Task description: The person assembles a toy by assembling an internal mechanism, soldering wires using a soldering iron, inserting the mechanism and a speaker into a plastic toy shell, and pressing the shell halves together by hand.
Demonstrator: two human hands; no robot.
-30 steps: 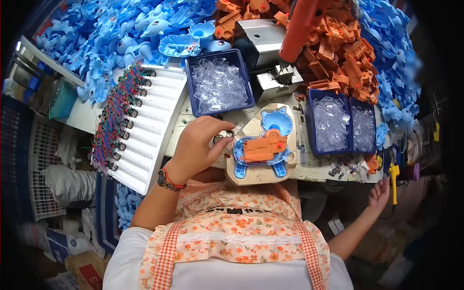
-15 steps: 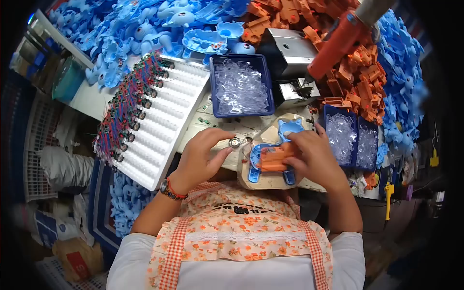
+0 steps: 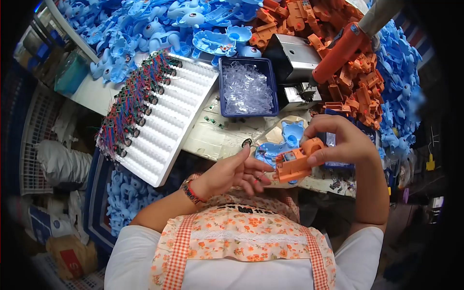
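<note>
My right hand (image 3: pixel 344 144) pinches an orange plastic housing (image 3: pixel 293 163) by its rounded end and holds it tilted over the blue toy shell (image 3: pixel 292 137). Some small parts show inside the housing. My left hand (image 3: pixel 236 173) is open, palm turned up, with its fingers stretched towards the housing's left end. Just above the left thumb tip is a small dark round part (image 3: pixel 247 143). The shell lies in a tan holder (image 3: pixel 273 131) at the bench edge, partly covered by the housing and my hands.
A white ridged tray (image 3: pixel 166 121) at left bears bundles of coloured wires with round parts. Behind are a blue bin (image 3: pixel 247 114) of clear plastic pieces, a metal fixture (image 3: pixel 298 95) and an orange-red hanging tool (image 3: pixel 338 54). Blue shells (image 3: pixel 159 35) and orange housings (image 3: pixel 355 87) are heaped beyond.
My right hand has lifted the orange housing off the blue shell and tilted it. My left hand has moved right and opened, leaving the small round part at its thumb tip.
</note>
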